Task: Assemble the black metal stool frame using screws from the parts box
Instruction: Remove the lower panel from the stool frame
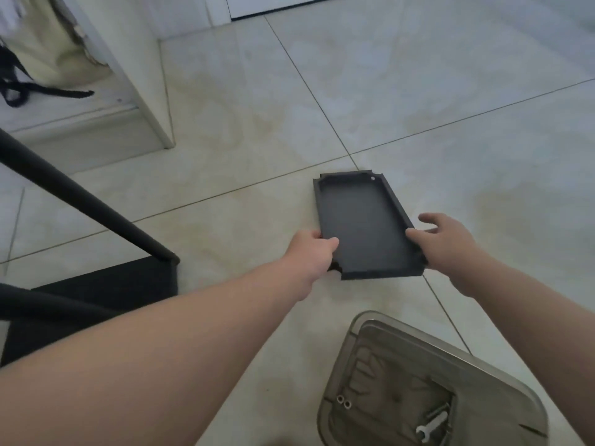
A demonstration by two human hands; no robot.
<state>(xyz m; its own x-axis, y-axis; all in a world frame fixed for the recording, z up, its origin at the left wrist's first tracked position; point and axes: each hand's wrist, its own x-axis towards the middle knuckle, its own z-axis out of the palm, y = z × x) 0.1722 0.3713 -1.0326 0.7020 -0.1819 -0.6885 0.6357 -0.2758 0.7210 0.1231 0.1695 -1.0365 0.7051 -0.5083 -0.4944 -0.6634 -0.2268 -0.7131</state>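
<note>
Black metal is what both hands have hold of: a flat rectangular panel [367, 226] with a raised rim and notched corners, in the middle of the frame and low over the tiled floor [418, 91]. Whether its far end rests on the tiles cannot be told. The left hand [310, 252] grips the left long edge near the close end, the thumb over the rim and the fingers curled below. The right hand [447, 243] takes the opposite edge more loosely, the thumb lying on the rim while the other fingers stay half spread beyond it.

At the left of the frame two black tubes [87, 201] run slanting down to a second dark flat part [106, 284] at the lower left. How these are joined is not visible.

The parts box [502, 378], of cloudy clear plastic, stands at the lower right, close to the person and apart from the panel. Inside it lie a small wrench [431, 424], some screws [436, 413] just beside it, and two small ring-shaped pieces [344, 401], nuts or washers.

As a judgement, the work seems to be at an early or middle point. The panel shows an empty hole near its far corner and no screw in it, the fasteners are in the box, and the wrench is untouched. Left to do: bring the panel to the tubes, put in the screws, tighten them.
</note>
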